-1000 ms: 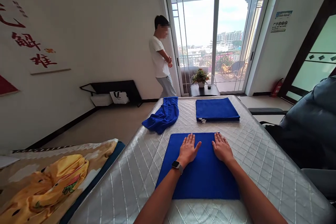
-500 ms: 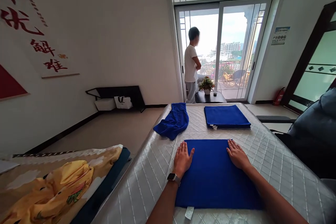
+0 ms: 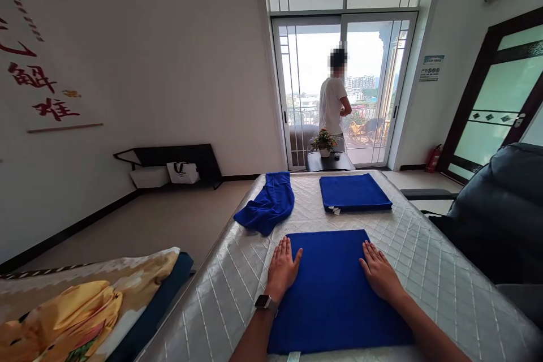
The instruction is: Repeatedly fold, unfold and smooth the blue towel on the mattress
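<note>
A flat, folded blue cloth [image 3: 335,300] lies before me on a quilted silver-white mattress [image 3: 216,305], a white tag at its near edge. Along the cloth's left edge rests my left hand [image 3: 283,268], fingers stretched out flat, a watch on the wrist. My right hand [image 3: 379,271] lies flat over the right edge, its fingers extended too. Farther back on the right is a stack of folded blue cloths [image 3: 355,192] with small white tags. A crumpled blue cloth [image 3: 271,201] lies at the far left of the mattress.
A person [image 3: 333,102] in a white shirt stands by the glass sliding door [image 3: 373,141]. A small table with a potted plant [image 3: 324,141] is beyond the mattress. At right is a dark armchair [image 3: 504,209]; at left, a patterned bed cover [image 3: 139,277].
My view has turned slightly right. The right hand has slid a little nearer along the cloth's edge; the left stays about where it was. The person has moved right across the doorway.
</note>
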### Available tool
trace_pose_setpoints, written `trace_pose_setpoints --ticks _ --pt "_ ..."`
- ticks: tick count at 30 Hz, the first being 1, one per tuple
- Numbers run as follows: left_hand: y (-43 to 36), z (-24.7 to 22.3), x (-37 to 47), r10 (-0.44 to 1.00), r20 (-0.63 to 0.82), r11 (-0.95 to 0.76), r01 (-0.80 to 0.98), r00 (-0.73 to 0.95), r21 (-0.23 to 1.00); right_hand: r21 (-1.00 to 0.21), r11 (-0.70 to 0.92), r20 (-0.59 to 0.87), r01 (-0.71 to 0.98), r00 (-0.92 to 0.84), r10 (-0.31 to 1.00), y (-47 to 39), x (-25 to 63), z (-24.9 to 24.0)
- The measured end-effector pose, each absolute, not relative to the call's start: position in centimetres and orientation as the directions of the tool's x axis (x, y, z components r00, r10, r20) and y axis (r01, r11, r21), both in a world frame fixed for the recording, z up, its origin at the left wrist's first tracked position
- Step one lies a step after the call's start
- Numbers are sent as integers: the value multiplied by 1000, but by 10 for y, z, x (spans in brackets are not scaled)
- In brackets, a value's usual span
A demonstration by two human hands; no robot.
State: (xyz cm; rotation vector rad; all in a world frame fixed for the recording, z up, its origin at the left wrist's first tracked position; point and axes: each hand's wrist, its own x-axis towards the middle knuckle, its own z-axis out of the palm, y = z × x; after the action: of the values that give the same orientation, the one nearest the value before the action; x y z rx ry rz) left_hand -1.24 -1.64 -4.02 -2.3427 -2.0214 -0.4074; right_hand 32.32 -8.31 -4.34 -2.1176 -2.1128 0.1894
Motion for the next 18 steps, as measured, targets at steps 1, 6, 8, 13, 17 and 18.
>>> trace_pose_setpoints --ticks 1,6,8,13,17,18 --pt "-15 -39 -14 971 207 -154 978 122 144 -191 -4 0 982 4 1000 -84 322 -41" --pt "-15 -27 4 939 320 -164 981 125 99 -224 -33 -17 974 30 999 -82 317 -31" --pt "-21 -21 35 917 335 -266 958 218 104 -239 -34 -11 971 32 999 -82 316 -30" --pt "-47 -20 149 814 254 -566 811 522 150 -235 -7 -8 972 6 1000 -84 318 -26" --pt "-58 -28 194 796 209 -602 780 568 172 -215 1 -39 977 -10 999 -85 320 -22" --pt "-58 -30 193 799 204 -598 783 566 170 -224 -7 -41 975 -2 999 -85 320 -22"
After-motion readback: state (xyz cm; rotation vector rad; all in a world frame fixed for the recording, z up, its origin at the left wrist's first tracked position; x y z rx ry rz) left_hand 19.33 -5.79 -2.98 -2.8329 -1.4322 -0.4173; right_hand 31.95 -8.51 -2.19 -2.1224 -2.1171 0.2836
